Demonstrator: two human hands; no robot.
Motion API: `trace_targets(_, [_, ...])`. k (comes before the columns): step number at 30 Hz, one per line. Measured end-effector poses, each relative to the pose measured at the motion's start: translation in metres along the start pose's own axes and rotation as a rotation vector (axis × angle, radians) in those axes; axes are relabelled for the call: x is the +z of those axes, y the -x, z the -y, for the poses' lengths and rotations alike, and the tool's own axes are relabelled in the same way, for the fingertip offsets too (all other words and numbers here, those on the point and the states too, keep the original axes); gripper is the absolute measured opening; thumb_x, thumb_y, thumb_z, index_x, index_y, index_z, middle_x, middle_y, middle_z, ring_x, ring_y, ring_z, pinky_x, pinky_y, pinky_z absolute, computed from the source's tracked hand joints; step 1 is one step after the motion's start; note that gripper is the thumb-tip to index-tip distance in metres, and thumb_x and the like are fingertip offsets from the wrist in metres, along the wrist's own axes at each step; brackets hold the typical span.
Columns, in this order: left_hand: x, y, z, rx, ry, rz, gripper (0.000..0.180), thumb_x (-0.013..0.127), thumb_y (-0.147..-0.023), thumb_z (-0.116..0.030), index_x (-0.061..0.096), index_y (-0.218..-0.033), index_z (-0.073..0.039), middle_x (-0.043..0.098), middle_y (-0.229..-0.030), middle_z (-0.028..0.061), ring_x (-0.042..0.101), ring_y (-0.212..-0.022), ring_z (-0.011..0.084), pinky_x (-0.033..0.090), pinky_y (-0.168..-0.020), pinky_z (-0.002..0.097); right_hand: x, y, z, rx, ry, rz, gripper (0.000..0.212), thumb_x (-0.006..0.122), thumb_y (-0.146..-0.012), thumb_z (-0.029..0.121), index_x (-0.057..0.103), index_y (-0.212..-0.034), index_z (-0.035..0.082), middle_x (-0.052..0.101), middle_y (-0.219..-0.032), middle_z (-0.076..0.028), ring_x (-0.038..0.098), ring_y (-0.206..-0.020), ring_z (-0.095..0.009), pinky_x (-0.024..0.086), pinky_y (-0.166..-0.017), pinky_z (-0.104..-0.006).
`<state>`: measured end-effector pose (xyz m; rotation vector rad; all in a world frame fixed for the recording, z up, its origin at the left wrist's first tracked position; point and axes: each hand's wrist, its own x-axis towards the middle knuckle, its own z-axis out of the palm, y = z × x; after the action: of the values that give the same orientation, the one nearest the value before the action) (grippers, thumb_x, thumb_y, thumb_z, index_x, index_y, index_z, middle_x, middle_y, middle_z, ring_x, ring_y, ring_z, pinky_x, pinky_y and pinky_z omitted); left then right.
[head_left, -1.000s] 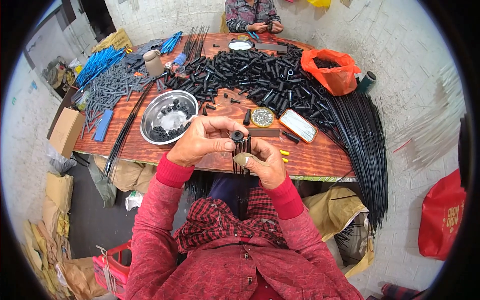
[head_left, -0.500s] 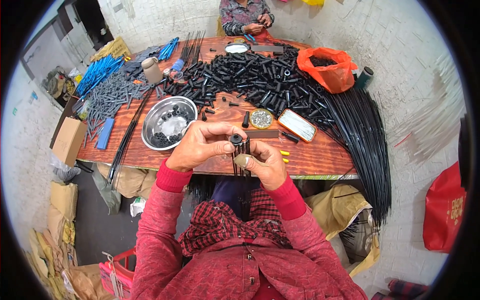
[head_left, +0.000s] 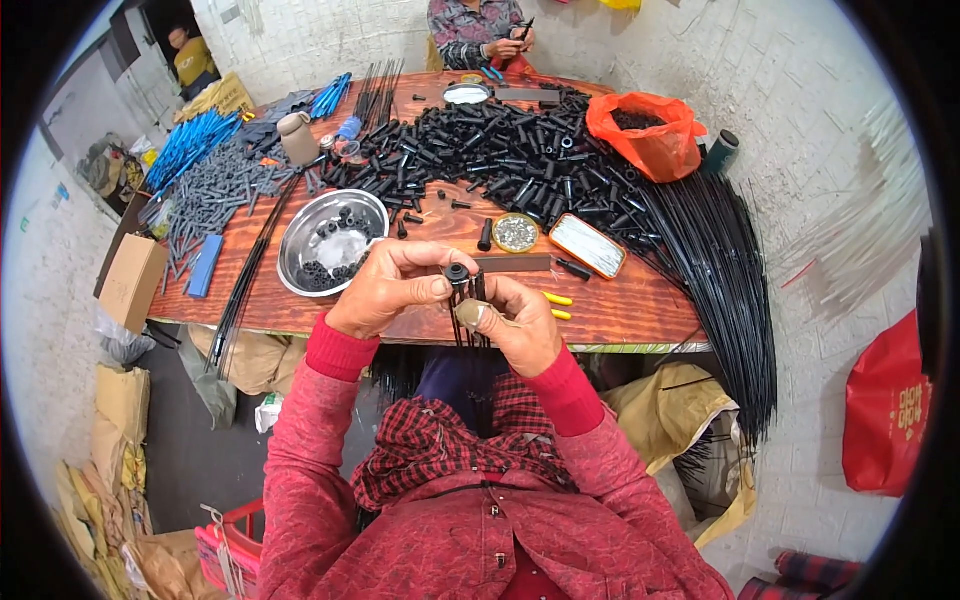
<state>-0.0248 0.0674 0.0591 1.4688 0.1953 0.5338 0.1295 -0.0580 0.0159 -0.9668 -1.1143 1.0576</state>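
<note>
Close in front of me, over the table's near edge, both my hands meet around small black parts. My left hand (head_left: 392, 288) pinches a round black cap with a hole in its top (head_left: 457, 271) between thumb and fingers. My right hand (head_left: 520, 325), its thumb wrapped in tan tape, closes on a bunch of thin black rods (head_left: 468, 325) that hang down below the cap. Whether the rods sit inside the cap is hidden by my fingers. Left of my hands stands a steel bowl (head_left: 290, 262) with small black ring-shaped parts.
On the wooden table (head_left: 640, 312) lie a heap of black tubes (head_left: 520, 150), grey plastic pieces (head_left: 225, 185), a tin of small metal bits (head_left: 516, 233), a white tray (head_left: 588, 246), yellow-handled pliers (head_left: 558, 306) and long black rods (head_left: 725, 290). A co-worker (head_left: 480, 35) sits opposite.
My hands stay closed on the cap and rods, with only a slight shift. The co-worker's hands now raise a dark slim piece. Another person in yellow has appeared at the far left doorway.
</note>
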Motion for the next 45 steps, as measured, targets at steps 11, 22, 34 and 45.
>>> trace_targets(11, [-0.003, 0.0, 0.009, 0.081, -0.054, -0.055, 0.042, 0.079, -0.075, -0.03, 0.07, -0.102, 0.002, 0.063, -0.086, 0.0032, 0.058, -0.072, 0.0104, 0.047, -0.062, 0.0231, 0.0, -0.001, 0.002, 0.025, 0.01, 0.01, 0.026, 0.067, -0.089, 0.023, 0.062, -0.098, 0.0, 0.062, -0.086, 0.001, 0.053, -0.078, -0.005, 0.045, -0.07, -0.0233])
trace_targets(22, [-0.004, -0.002, 0.019, 0.114, 0.026, -0.035, 0.037, 0.079, -0.076, -0.023, 0.069, -0.1, 0.004, 0.062, -0.085, 0.004, 0.056, -0.071, 0.0102, 0.043, -0.061, 0.0225, -0.002, 0.0, 0.004, 0.041, -0.017, 0.032, 0.028, 0.066, -0.089, 0.018, 0.061, -0.107, -0.002, 0.063, -0.092, 0.0, 0.055, -0.08, -0.006, 0.047, -0.07, -0.023])
trace_targets(34, [-0.009, -0.006, 0.026, 0.092, 0.09, -0.033, 0.036, 0.081, -0.073, -0.021, 0.069, -0.099, 0.001, 0.064, -0.094, 0.0076, 0.058, -0.089, 0.0157, 0.047, -0.076, 0.0273, -0.005, -0.001, 0.005, 0.073, -0.072, 0.036, 0.023, 0.067, -0.088, 0.013, 0.062, -0.104, -0.002, 0.063, -0.09, 0.0, 0.055, -0.077, -0.005, 0.047, -0.068, -0.0232])
trace_targets(45, [-0.017, -0.01, 0.03, 0.1, 0.124, 0.015, 0.039, 0.079, -0.076, -0.02, 0.067, -0.103, 0.005, 0.066, -0.099, 0.0078, 0.063, -0.088, 0.015, 0.051, -0.078, 0.0272, -0.002, -0.004, -0.001, 0.087, -0.073, -0.027, 0.021, 0.071, -0.085, 0.013, 0.062, -0.099, 0.001, 0.063, -0.089, -0.001, 0.059, -0.08, -0.007, 0.049, -0.072, -0.0232])
